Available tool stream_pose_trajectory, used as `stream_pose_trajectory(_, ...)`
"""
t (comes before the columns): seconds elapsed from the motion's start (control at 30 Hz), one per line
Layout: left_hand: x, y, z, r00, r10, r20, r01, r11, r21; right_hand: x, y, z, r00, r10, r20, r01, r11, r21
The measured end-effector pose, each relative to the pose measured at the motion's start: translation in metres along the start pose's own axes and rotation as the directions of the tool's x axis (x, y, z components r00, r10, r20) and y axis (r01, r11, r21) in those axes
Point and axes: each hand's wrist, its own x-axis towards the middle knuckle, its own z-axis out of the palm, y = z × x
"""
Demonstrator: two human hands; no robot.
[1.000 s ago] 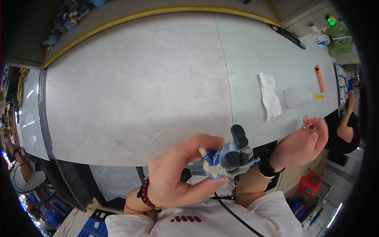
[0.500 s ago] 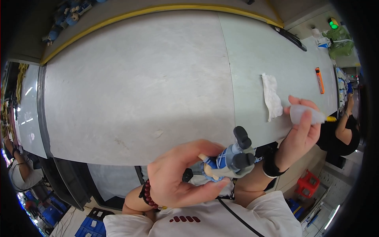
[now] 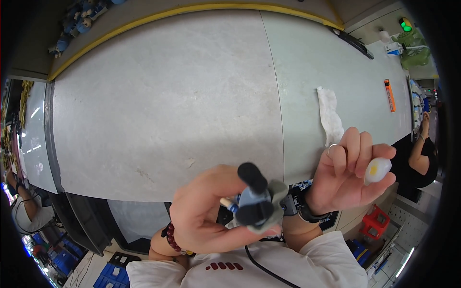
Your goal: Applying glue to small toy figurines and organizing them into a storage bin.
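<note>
My left hand (image 3: 204,211) is closed around a small toy figurine (image 3: 257,199) in front of my chest, just off the table's near edge. Its black shoes point up toward me, and blue and grey clothing shows below them. The figurine's head is hidden. My right hand (image 3: 348,175), beyond the table's near right edge, pinches a small translucent white squeeze bottle (image 3: 379,170) with a yellow spot showing on it. The bottle stays apart from the figurine. A crumpled white cloth (image 3: 329,115) lies on the table just beyond my right hand.
The grey table (image 3: 168,96) spreads ahead. On its right lie an orange box-cutter-like stick (image 3: 389,96) and a black tool (image 3: 355,44). Blue figurines (image 3: 81,21) stand on the far left shelf. A co-worker (image 3: 420,153) is at right; a red stool (image 3: 375,221) stands below.
My right hand has moved nearer to me and turned, so the bottle now points differently. My left hand has tilted the figurine, bringing its shoe soles up and leftward.
</note>
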Motion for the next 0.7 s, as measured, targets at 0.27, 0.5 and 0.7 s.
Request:
stream_pose_trajectory(0.27,-0.0016,-0.0016,0.0018,0.999,0.041,0.036,-0.047,0.983,0.177,-0.0052,0.002,0.0021,0.96,0.148,0.239,-0.056,0.933,-0.356)
stream_pose_trajectory(0.5,-0.0009,0.001,0.0009,0.997,0.002,0.072,-0.027,0.94,0.341,-0.005,-0.0026,0.0086,0.93,0.29,0.227,-0.142,0.851,-0.505)
stream_pose_trajectory(0.7,0.0016,0.0026,0.0008,0.995,0.025,0.096,-0.061,0.917,0.394,-0.0082,0.0002,0.0108,0.942,0.282,0.182,-0.142,0.826,-0.546)
